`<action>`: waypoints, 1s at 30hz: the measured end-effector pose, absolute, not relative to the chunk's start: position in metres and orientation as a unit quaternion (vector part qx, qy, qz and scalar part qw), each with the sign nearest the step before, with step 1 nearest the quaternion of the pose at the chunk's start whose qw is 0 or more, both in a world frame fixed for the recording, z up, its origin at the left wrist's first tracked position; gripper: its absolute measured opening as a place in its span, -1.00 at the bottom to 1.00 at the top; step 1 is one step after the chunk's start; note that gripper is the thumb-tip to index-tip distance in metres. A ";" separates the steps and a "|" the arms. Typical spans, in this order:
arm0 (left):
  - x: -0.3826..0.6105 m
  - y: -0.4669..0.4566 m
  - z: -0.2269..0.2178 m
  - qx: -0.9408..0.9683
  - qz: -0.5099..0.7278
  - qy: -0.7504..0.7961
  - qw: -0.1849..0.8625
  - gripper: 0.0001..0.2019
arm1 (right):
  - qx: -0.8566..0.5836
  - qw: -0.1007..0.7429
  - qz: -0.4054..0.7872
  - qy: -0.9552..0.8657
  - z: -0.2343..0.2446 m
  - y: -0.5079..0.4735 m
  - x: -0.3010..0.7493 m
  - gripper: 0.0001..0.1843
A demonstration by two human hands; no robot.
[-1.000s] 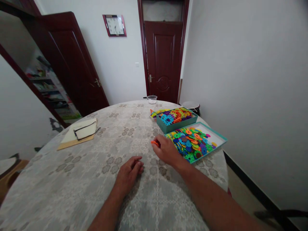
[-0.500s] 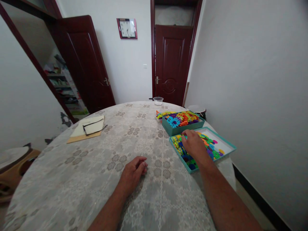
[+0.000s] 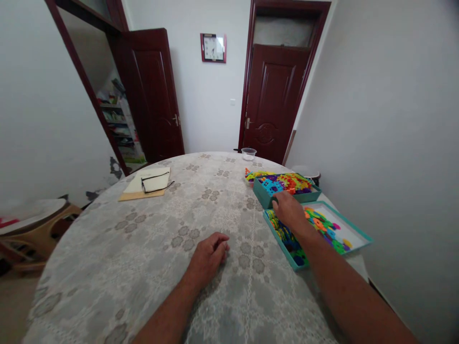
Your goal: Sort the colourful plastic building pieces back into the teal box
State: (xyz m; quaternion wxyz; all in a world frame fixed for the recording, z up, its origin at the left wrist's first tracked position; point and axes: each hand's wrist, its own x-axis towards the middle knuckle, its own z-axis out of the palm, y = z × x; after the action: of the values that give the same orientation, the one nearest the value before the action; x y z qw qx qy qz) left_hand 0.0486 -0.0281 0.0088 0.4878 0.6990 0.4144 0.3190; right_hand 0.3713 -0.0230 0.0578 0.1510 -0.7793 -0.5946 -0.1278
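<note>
My left hand (image 3: 210, 255) rests on the lace tablecloth (image 3: 154, 258) with its fingers curled loosely and nothing in it. My right hand (image 3: 290, 212) reaches palm down into the shallow teal tray (image 3: 353, 228) of colourful plastic snowflake pieces (image 3: 322, 227). Its fingers bend down among the pieces at the tray's far left corner, so I cannot see whether they grip one. A deeper teal box (image 3: 267, 197) heaped with more pieces stands just behind the tray.
A tan notebook with black glasses on it (image 3: 147, 184) lies at the far left of the round table. A small clear cup (image 3: 248, 153) sits at the far edge. A wooden stool (image 3: 34, 231) stands left, and a wall is close on the right.
My right hand left the table where it held an orange piece and moved right into the tray. The left hand stayed put. The camera turned left.
</note>
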 end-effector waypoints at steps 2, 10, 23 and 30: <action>0.048 -0.029 0.009 0.702 0.322 0.413 0.483 -0.68 | -0.781 0.146 -0.143 -0.589 0.055 -0.020 0.371 -0.73; 0.047 -0.028 0.004 0.712 0.320 0.408 0.473 -0.72 | -0.790 0.112 -0.166 -0.580 0.051 -0.011 0.366 -0.74; 0.047 -0.026 -0.004 0.740 0.319 0.400 0.436 -0.76 | -0.758 0.120 -0.151 -0.623 0.067 -0.004 0.319 -0.69; 0.043 -0.023 -0.003 0.734 0.407 0.422 0.343 -0.78 | -0.773 0.112 0.004 -0.624 0.046 0.076 0.281 -0.36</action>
State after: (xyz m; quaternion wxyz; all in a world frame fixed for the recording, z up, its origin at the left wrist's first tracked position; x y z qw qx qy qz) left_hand 0.0428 -0.0235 -0.0029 0.3433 0.7337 0.4218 0.4073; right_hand 0.2809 0.0757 0.0463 0.1118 -0.7735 -0.6239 0.0041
